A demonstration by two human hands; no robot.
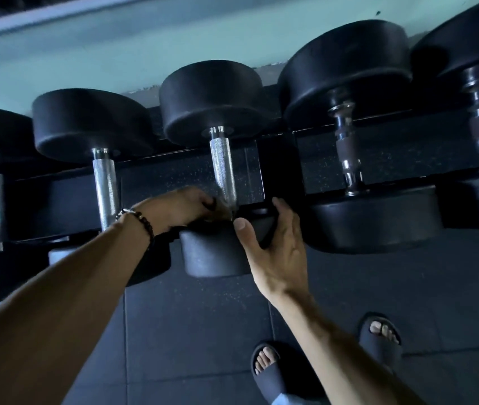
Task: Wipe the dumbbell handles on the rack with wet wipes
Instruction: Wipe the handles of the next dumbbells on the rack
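Though blurred, perhaps wipe [223,203] under left hand [180,207].

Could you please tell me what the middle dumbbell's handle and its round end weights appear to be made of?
The handle looks like bright chromed steel: silvery, reflective, with a fine cross-hatched knurl. The end weights look like matte black rubber or a rubber coating: dull, faintly grainy, with rounded edges. What lies under that coating cannot be told.

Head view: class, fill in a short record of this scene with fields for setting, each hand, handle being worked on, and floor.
setting: dumbbells on a rack
left hand: curled round the near end of the middle dumbbell handle; wipe not clearly visible
right hand: open, against that dumbbell's near head
floor: dark mat tiles, feet in slides
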